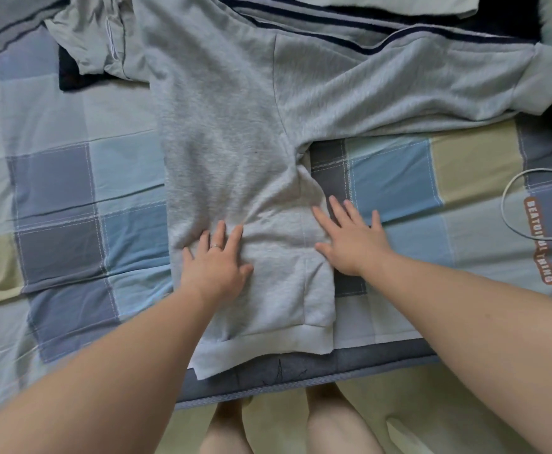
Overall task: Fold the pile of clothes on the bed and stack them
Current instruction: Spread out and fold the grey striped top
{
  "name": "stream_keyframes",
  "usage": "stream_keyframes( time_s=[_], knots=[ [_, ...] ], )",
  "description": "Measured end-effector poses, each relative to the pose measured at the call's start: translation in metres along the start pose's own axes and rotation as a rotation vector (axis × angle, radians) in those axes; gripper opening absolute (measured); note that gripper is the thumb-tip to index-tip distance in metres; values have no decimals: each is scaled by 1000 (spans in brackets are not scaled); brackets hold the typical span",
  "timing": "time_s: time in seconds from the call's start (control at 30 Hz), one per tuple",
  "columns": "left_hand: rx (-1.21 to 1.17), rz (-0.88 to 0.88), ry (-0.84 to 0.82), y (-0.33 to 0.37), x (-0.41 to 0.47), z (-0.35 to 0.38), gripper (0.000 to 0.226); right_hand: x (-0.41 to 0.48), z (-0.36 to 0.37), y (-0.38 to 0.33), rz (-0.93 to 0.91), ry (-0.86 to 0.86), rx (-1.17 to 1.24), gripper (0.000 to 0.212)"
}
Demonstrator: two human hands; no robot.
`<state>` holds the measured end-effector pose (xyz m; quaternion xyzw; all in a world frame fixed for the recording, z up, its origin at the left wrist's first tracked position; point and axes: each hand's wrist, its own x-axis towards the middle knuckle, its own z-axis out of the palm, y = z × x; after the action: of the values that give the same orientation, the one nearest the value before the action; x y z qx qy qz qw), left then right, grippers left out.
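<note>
A light grey sweatshirt (pixel 235 132) lies spread on the bed, its hem hanging just over the near edge and one sleeve (pixel 415 90) stretched out to the right. My left hand (pixel 215 260) presses flat on the lower body of the sweatshirt, fingers straight, a ring on one finger. My right hand (pixel 350 237) lies flat with spread fingers at the sweatshirt's right side edge, partly on the cloth and partly on the sheet. Neither hand grips anything.
The bed is covered by a checked blue, grey and beige sheet (pixel 65 191). More clothes lie at the back: a pale green garment (pixel 88 37) over a dark one, and a grey piece with navy stripes (pixel 333 24). A white cable (pixel 510 208) loops at the right.
</note>
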<state>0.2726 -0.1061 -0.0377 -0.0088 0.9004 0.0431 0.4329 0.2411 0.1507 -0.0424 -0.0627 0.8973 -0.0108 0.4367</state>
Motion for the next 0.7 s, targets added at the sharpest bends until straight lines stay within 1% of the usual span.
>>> stream_keyframes(
  time_s=[0.07,0.17,0.23,0.47,0.6,0.7],
  knots=[
    [-21,-20,-49,-1,-6,6,77,-6,-3,3,9,-45,38,70],
    [-93,-47,-171,0,-25,5,70,-27,-20,-5,44,-130,144,67],
    [-141,-89,-170,0,-49,-6,69,-54,-37,-14,50,-112,204,67],
    [-335,-229,191,2,-169,-91,69,-188,-122,-33,-62,3,174,65],
    [-475,-288,310,12,-221,-147,69,-246,-180,-36,-92,103,148,66],
    [-517,-274,382,21,-237,-192,70,-270,-224,-37,-112,185,139,66]
  ],
)
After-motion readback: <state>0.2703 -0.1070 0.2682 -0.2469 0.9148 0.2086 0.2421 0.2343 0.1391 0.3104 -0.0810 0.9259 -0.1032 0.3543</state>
